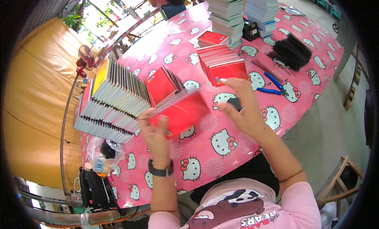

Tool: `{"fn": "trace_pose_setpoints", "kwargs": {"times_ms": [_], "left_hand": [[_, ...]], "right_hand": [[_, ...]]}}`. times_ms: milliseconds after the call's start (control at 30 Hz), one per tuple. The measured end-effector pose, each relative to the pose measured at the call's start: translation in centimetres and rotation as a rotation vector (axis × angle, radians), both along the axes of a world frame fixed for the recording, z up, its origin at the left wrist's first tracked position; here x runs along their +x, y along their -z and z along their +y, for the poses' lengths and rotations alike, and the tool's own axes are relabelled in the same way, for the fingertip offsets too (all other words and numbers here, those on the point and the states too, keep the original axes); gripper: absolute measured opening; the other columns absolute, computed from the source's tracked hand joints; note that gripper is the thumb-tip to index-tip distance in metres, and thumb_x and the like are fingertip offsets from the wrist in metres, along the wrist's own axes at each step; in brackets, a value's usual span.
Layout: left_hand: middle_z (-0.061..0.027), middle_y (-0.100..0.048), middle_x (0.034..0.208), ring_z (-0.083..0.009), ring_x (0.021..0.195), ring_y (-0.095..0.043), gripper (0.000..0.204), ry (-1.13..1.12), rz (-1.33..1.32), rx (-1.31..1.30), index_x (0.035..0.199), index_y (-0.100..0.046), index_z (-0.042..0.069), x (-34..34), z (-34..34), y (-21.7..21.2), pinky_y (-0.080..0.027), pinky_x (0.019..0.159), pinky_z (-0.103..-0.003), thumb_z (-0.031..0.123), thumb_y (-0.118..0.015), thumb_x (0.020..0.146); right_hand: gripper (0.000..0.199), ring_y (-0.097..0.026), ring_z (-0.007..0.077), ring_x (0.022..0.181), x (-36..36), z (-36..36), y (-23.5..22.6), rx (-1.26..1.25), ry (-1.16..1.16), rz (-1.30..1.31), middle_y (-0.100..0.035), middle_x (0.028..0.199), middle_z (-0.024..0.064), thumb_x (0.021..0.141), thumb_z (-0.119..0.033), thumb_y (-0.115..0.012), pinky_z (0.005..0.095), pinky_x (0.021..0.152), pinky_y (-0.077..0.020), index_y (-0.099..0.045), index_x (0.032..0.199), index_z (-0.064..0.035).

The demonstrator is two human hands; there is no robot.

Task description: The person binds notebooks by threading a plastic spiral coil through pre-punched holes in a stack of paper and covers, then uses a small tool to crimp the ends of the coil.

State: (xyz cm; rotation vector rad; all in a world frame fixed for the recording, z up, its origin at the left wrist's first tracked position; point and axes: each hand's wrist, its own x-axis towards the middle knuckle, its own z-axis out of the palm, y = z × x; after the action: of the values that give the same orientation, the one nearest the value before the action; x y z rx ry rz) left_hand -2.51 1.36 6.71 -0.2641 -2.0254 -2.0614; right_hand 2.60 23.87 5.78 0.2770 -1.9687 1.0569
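Observation:
My left hand (155, 131) grips a red-covered notebook (184, 113) by its left side, thumb on the cover; the notebook is smeared by motion. To its right, my right hand (248, 110) is apart from it, thumb and fingers spread. A small dark object (235, 103) shows by the right thumb; I cannot tell what it is. Beyond the right fingers lies a fanned row of red notebooks (227, 71) with punched holes along their edges. Red notebooks with dark spiral bindings (161, 86) lie just beyond the held one.
Tall stacks of spiral-bound notebooks (114, 92) stand at the left. Blue-handled pliers (273, 87), a loose coil (265, 68) and a heap of black coils (291, 51) lie right. Paper stacks (226, 17) rise at the back of the pink patterned tablecloth (205, 156).

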Motion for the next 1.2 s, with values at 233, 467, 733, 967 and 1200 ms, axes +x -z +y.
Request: {"fn": "trace_pose_setpoints", "kwargs": {"times_ms": [233, 467, 733, 967, 1200], "left_hand": [[-0.0022, -0.051, 0.081, -0.0111, 0.069, -0.046, 0.023, -0.242, 0.149, -0.262, 0.095, -0.049, 0.005, -8.5, -1.8, 1.3, -0.042, 0.065, -0.025, 0.01, -0.067, 0.081], [-0.0119, -0.049, 0.117, -0.0211, 0.106, -0.047, 0.04, -0.341, 0.249, -0.469, 0.112, -0.05, -0.002, -8.9, -1.5, 3.8, -0.038, 0.09, -0.036, 0.029, -0.059, 0.088], [-0.0174, -0.039, 0.137, -0.0225, 0.123, -0.04, 0.053, -0.16, 0.258, -0.021, 0.135, -0.035, -0.006, -9.5, -0.6, 5.6, -0.03, 0.103, -0.033, 0.029, -0.044, 0.096], [-0.02, -0.051, 0.127, -0.0268, 0.113, -0.052, 0.045, -0.348, 0.488, -0.245, 0.126, -0.046, -0.009, -10.2, 0.3, 5.8, -0.038, 0.097, -0.034, 0.022, -0.047, 0.093], [-0.0193, -0.058, 0.118, -0.0249, 0.105, -0.057, 0.037, -0.46, 0.614, -0.24, 0.119, -0.053, -0.009, -11.2, 0.8, 6.7, -0.041, 0.094, -0.035, 0.017, -0.043, 0.094]], "right_hand": [[0.02, -0.051, 0.0271, 0.095, -4.9, -0.1, 4.5, -0.186, -0.161, -0.102, -0.057, 0.096, 0.0105, 0.078, -0.011, -0.061, 0.0364, 0.085, -0.0398, -0.059, 0.097, -0.0054], [0.041, -0.046, 0.0251, 0.111, -12.4, -1.8, 5.0, -0.354, -0.311, -0.36, -0.053, 0.116, 0.0123, 0.089, -0.036, -0.052, 0.0361, 0.093, -0.0369, -0.054, 0.117, -0.0065], [0.094, -0.007, 0.0364, 0.138, -18.3, -9.2, 4.5, -0.382, -0.397, -0.38, -0.012, 0.148, 0.0236, 0.084, -0.07, -0.032, 0.0418, 0.111, -0.007, -0.013, 0.142, 0.0011], [0.052, -0.059, 0.0207, 0.093, -25.4, -8.9, 4.4, -0.618, -0.597, -0.317, -0.064, 0.1, 0.0143, 0.089, -0.045, -0.05, 0.0305, 0.085, -0.043, -0.062, 0.105, 0.0027], [0.034, -0.055, 0.013, 0.064, -27.2, -10.4, 5.0, -0.674, -0.559, -0.373, -0.062, 0.067, 0.0107, 0.086, -0.032, -0.055, 0.0307, 0.065, -0.0445, -0.065, 0.08, 0.0008]]}}
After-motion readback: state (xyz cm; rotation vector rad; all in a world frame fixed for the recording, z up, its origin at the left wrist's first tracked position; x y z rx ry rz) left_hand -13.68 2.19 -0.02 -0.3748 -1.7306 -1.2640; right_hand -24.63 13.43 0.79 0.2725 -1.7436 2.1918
